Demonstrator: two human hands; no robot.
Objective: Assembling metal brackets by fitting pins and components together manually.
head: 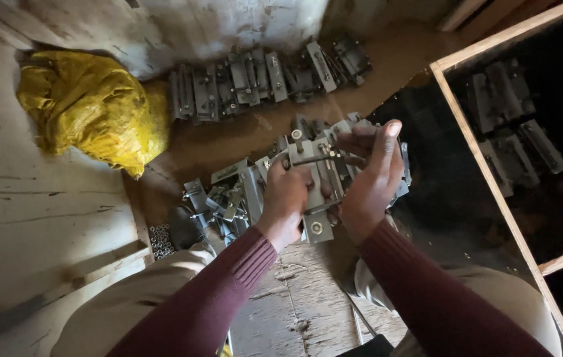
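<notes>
Dusty wooden floor [43, 198] lies under me as my left hand [286, 198] and right hand [371, 178] clamp a metal bracket assembly [318, 173] at twelve o'clock, likely heavy, stiff, sharp-edged, best gripped by its flat side plates.

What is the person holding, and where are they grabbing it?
A metal bracket. The left hand grips its left side near a curved wire; the right hand wraps its right edge.

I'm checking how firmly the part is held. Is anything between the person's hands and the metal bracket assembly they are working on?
Nothing visible. The left hand and the right hand both close directly on the metal bracket assembly, bare fingers on metal. The heap of loose brackets lies beneath and to the left.
</notes>
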